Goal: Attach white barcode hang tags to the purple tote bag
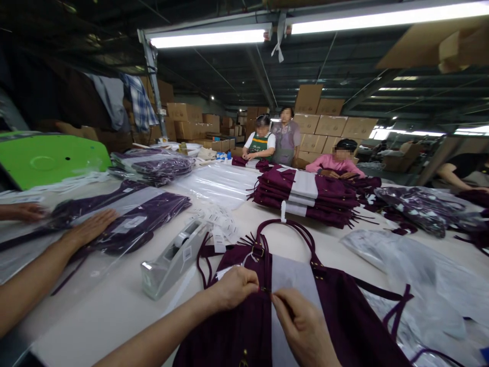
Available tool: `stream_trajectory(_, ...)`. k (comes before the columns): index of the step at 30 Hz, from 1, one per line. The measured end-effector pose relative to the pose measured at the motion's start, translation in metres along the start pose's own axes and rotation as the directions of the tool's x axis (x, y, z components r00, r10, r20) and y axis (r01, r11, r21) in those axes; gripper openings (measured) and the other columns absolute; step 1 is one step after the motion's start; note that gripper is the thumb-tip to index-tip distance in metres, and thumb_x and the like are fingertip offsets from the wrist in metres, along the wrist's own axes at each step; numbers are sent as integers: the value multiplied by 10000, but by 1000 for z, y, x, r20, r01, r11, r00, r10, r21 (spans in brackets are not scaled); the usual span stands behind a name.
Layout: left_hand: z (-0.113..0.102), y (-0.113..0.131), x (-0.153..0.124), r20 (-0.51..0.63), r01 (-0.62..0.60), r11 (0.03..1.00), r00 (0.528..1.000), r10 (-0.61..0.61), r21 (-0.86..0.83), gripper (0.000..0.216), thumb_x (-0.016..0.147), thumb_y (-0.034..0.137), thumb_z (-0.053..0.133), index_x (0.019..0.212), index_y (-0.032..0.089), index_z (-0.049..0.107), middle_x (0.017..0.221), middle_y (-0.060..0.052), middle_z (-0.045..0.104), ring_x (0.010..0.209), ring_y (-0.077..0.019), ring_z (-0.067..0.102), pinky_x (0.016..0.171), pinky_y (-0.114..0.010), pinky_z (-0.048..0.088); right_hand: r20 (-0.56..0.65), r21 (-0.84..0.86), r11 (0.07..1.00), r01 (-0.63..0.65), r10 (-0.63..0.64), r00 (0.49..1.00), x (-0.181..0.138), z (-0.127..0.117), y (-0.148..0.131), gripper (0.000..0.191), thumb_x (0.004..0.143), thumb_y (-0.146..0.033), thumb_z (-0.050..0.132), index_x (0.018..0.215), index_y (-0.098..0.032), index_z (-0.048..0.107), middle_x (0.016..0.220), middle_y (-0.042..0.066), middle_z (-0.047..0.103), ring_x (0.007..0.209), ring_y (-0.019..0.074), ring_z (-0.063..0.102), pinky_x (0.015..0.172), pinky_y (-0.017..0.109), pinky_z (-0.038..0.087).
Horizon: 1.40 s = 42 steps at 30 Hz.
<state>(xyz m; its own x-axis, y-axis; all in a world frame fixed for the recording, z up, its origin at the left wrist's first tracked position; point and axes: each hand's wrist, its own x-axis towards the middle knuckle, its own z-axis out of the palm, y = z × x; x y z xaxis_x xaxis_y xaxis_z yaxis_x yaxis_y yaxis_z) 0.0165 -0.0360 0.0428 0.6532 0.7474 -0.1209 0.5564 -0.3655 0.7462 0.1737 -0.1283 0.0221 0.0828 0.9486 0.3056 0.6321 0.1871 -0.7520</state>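
The person's left hand (pixel 235 286) and right hand (pixel 303 329) meet low in the middle of the view, over a dark purple garment (pixel 344 316) that lies flat on the white table (pixel 95 316) right in front of them. A strip of white paper (pixel 292 278) runs down the middle of the garment. The left hand's fingers are pinched together on the garment's edge just beside the paper's left side; the right hand's thumb and forefinger are closed on the same spot from the other side, so the two hands almost touch. Thin purple straps (pixel 290 227) loop up from the top of the garment, with a white plastic hook (pixel 283 210) at the top of the loop.

Just left of the garment stands a grey tape dispenser (pixel 171 257), and behind it a scatter of small white tags (pixel 223 224). Farther back lies a stack of folded purple garments (pixel 305 196) with white paper bands. To the right are clear plastic bags (pixel 416 275), some crumpled and some holding patterned cloth.

At the left edge a co-worker's hand (pixel 89 227) rests flat on a purple garment in a clear bag (pixel 141 221), and another hand (pixel 23 211) lies beyond it. A green board (pixel 49 158) stands behind them. At the far side of the table three people (pixel 284 140) work among cardboard boxes (pixel 332 125).
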Motion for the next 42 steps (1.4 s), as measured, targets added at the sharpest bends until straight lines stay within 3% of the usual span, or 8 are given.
stream_trajectory(2,-1,5,2,40,-58,997,998,56,45,157,702,189,463,642,171,607,581,31,521,598,-101,448,587,-196,323,-26,-97,984,147,-150,988,10,6,-6,145,766,-236,519,862,-249,627,808,44,638,771,227,566,701,333,380)
stream_trajectory(4,-4,7,7,41,-71,994,997,67,82,174,717,194,456,664,174,620,601,26,545,611,-106,460,589,-190,330,22,-182,971,156,-155,988,23,11,-5,139,764,-204,506,798,-248,633,753,34,642,735,223,564,709,339,354)
stream_trajectory(12,-31,-29,63,-160,144,972,980,-115,184,254,763,162,386,741,143,639,737,-19,624,701,-119,529,641,-187,375,158,-388,878,-280,362,919,75,16,10,251,831,-232,402,696,-189,609,627,13,613,562,126,542,524,220,308)
stream_trajectory(20,-15,-57,115,-169,241,954,963,-212,180,253,609,59,473,711,146,688,680,-46,656,659,-140,563,597,-203,392,114,-602,746,-285,433,894,104,34,30,243,791,-187,403,748,-178,642,765,91,656,745,213,593,537,259,292)
stream_trajectory(26,-16,-57,116,-126,172,975,980,-155,143,387,603,35,506,914,190,677,794,13,675,685,-92,571,585,-144,403,123,-614,748,-251,405,906,114,49,33,267,819,-203,373,785,-193,638,776,74,654,746,202,595,545,257,309)
stream_trajectory(32,-14,-57,113,-143,129,964,985,-98,231,259,656,110,518,823,205,692,829,-1,656,748,-117,572,634,-176,413,145,-617,755,-221,386,911,120,57,32,284,842,-214,341,840,-202,625,800,66,653,761,193,598,551,253,321)
stream_trajectory(38,-20,-57,101,-218,103,917,976,-18,386,200,712,139,485,730,180,680,939,-64,617,947,-187,510,771,-251,392,235,-650,752,-112,338,911,116,31,25,202,726,-125,460,814,-176,633,811,94,650,811,240,583,643,293,334)
stream_trajectory(42,-31,-53,87,-227,135,892,973,-38,432,224,708,142,464,740,189,680,769,-60,643,800,-184,557,725,-271,399,323,-590,802,-94,342,883,113,8,26,211,646,-121,555,828,-182,641,753,51,642,756,207,573,624,266,341)
